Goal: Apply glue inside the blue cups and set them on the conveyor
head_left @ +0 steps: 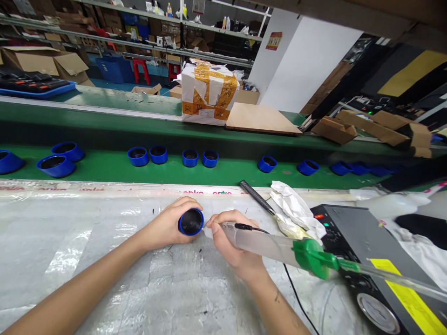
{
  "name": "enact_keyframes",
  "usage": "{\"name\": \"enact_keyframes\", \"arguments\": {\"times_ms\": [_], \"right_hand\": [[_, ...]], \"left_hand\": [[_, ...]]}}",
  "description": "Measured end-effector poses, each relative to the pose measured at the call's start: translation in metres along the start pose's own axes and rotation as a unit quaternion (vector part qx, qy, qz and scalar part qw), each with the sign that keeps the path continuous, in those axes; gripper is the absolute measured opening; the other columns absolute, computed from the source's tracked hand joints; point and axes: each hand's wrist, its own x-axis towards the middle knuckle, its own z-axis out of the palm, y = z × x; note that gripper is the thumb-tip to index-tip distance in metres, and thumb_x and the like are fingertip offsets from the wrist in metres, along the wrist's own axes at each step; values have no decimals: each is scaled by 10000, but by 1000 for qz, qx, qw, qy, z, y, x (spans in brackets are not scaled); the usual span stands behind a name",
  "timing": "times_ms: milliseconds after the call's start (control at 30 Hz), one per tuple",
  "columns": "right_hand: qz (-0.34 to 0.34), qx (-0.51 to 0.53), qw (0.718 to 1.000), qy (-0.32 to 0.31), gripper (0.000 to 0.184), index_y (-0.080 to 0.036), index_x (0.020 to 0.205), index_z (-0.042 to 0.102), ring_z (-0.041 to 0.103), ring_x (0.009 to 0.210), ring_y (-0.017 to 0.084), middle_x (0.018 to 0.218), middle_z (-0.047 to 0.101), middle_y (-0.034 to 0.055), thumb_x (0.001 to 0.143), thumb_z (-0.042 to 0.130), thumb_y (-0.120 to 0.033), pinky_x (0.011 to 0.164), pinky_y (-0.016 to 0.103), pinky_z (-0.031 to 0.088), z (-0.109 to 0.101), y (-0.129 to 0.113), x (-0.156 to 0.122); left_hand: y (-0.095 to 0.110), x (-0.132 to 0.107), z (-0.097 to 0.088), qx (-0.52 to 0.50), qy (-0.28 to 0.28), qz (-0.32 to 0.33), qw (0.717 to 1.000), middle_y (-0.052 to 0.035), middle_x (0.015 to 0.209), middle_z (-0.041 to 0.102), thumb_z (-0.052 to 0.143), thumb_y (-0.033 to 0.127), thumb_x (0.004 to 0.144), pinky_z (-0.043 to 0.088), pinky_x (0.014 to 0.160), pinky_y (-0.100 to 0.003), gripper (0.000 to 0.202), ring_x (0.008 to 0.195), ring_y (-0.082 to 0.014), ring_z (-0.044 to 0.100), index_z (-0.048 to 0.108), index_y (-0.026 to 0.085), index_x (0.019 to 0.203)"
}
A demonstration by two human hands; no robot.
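Observation:
My left hand [173,222] is wrapped around a blue cup-shaped part [191,222], its dark opening tilted towards me. In my right hand [235,242] lies a translucent glue syringe [268,245], gripped like a pen, with its tip close to the rim of the blue part. I cannot tell whether the tip touches it. A green adapter [312,258] caps the rear of the syringe, and a clear hose runs from it to the right. Along the barrel sits a black plug with a thin black cable [295,291].
Several blue parts [190,158] stand along the green conveyor belt [237,170]. A dark glue dispenser box [370,251] with a gauge fills the right side. Crumpled white tissue [296,209] and a black-handled brush [256,196] lie beside it. Beyond stands a taped carton [208,93].

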Motion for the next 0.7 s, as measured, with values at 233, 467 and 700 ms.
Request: {"name": "enact_keyframes", "arguments": {"times_ms": [233, 467, 700], "right_hand": [[10, 3, 1000, -16, 46, -244, 847, 663, 769, 735, 198, 712, 755, -4, 891, 677, -239, 674, 290, 568, 2, -2, -3], [15, 16, 999, -24, 33, -248, 851, 669, 764, 720, 195, 653, 724, -22, 883, 677, -244, 655, 293, 561, 4, -5, -5], [26, 23, 999, -15, 47, -250, 817, 665, 756, 714, 205, 732, 773, -8, 864, 668, -255, 654, 320, 568, 11, -11, -3]], "left_hand": [[1, 0, -1, -3, -2, -6, 1000, -28, 1087, 621, 770, 66, 719, 512, 890, -322, 434, 1031, -213, 618, 603, 231, 1083], [4, 0, -3, -2, -10, -8, 1000, -31, 1105, 625, 762, 62, 708, 519, 900, -336, 455, 1047, -225, 623, 603, 230, 1100], [5, 1, -4, 0, -11, -10, 1000, -40, 1107, 631, 747, 74, 713, 532, 911, -348, 439, 1057, -237, 633, 608, 227, 1100]]}}
